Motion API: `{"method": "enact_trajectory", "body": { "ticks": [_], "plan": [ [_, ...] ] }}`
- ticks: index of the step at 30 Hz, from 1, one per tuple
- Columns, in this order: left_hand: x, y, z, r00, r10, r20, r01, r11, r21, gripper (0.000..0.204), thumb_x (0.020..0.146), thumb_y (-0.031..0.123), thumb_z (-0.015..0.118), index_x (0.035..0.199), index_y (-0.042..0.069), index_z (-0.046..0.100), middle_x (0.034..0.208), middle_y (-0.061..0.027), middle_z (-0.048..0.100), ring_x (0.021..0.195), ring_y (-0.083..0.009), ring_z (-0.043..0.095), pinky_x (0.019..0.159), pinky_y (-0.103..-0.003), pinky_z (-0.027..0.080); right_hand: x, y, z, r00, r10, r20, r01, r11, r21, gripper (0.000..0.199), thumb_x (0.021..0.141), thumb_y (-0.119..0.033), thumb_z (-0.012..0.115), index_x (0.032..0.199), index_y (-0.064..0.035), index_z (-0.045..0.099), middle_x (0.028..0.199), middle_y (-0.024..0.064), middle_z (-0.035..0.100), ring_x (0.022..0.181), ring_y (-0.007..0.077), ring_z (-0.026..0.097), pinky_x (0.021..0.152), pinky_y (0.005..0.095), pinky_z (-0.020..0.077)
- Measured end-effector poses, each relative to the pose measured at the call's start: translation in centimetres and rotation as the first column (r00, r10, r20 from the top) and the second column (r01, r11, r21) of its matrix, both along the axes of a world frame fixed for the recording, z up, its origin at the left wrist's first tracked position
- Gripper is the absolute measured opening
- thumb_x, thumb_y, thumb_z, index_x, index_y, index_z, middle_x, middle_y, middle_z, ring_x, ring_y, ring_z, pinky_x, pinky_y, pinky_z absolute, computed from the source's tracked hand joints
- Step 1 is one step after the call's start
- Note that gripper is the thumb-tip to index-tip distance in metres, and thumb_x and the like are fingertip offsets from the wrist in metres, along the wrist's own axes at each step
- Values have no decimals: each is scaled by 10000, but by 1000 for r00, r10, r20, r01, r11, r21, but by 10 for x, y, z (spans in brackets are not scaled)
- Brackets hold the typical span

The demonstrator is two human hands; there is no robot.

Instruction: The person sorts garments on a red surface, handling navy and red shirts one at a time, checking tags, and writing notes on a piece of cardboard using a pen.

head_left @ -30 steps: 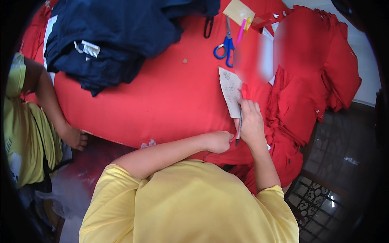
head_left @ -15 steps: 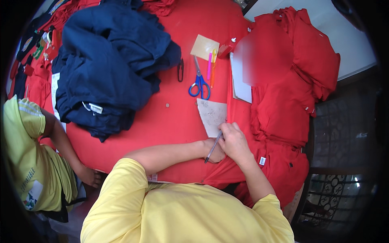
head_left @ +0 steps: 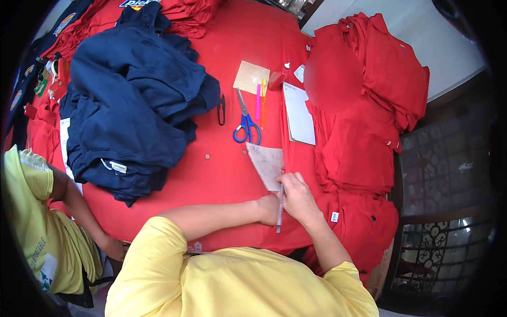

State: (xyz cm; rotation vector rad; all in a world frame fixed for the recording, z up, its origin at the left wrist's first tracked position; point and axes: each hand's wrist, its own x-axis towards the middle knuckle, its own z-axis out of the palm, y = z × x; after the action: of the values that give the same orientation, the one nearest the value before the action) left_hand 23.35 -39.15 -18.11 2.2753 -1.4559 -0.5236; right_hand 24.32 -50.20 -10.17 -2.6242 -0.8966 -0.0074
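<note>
pinching a pen [head_left: 279, 217] between thumb and fingertips, the right hand [head_left: 298, 198] is closed about the slim shaft, a light grip that probably suits so thin a thing; the pen slopes toward the near edge, passing beside the left hand [head_left: 268, 209]. that hand is partly covered by the right, so how far its fingers are curled, or whether they hold anything, cannot be told. a torn grey paper [head_left: 265, 165] lies just beyond both hands, its lower corner at the right fingers, perhaps to be steadied there. blue-handled scissors [head_left: 244, 124] lie with their loops toward the person, likely for easy reach, near a pink pen [head_left: 258, 102], an orange pen [head_left: 263, 108] and a white notepad [head_left: 299, 115]. navy clothing [head_left: 137, 100] is heaped at left and red garments [head_left: 356, 148] are piled at right, seemingly leaving the middle for handwork. red cloth covers the table [head_left: 227, 182]; a co-worker [head_left: 47, 232] is at its left edge, and a dark scrolled grille [head_left: 433, 243] shows at lower right.
</note>
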Motion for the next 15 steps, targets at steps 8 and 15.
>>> {"method": "enact_trajectory", "body": {
  "ticks": [8,15],
  "plan": [
    [-40,67,2,968,63,242,-36,992,-117,383,864,187,508,1223,154,640,1405,-38,502,1426,-297,282,1184,-444,226,7,-19,5,977,-155,150,144,986,78,217,816,-53,655,950,38,510,836,245,541,792,439,534,677,493,439],
    [-70,111,-5,926,290,242,-211,929,-305,399,871,142,517,1262,107,587,1394,-61,502,1355,-262,384,1136,-445,296,11,-24,10,992,-116,48,112,991,75,265,822,-96,691,961,30,503,809,241,545,779,438,566,659,481,452]
  ]
}}
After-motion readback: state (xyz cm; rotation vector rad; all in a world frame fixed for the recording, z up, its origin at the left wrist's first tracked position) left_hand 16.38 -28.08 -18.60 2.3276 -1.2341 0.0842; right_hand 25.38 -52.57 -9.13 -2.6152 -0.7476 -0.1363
